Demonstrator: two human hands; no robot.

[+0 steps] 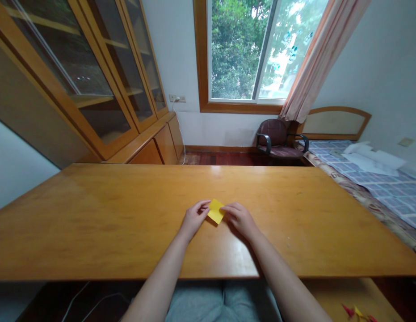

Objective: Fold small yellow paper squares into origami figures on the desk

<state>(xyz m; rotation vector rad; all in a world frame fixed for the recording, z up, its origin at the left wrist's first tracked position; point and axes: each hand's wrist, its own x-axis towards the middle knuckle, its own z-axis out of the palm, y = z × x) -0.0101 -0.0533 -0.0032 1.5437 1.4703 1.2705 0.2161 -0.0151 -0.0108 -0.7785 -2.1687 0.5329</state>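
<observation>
At the wooden table (103, 219), the left hand (194, 218) and right hand (241, 218) pinch opposite sides of yellow paper (216, 212).

Yellow paper (216, 211), smooth and matt, between the near and far edges of the tabletop (110, 214), which is grained wood, varnished, glare at both those edges. Past far edge: chair (276, 132) in leather-like cover, low sheen, armrests (268, 142) of plastic look; curtain (320, 67) of cloth. Past far left corner, cabinet (168, 145) of varnished wood, glossy glass doors (70, 58); past right edge, matt cloth bedding (378, 188).
</observation>
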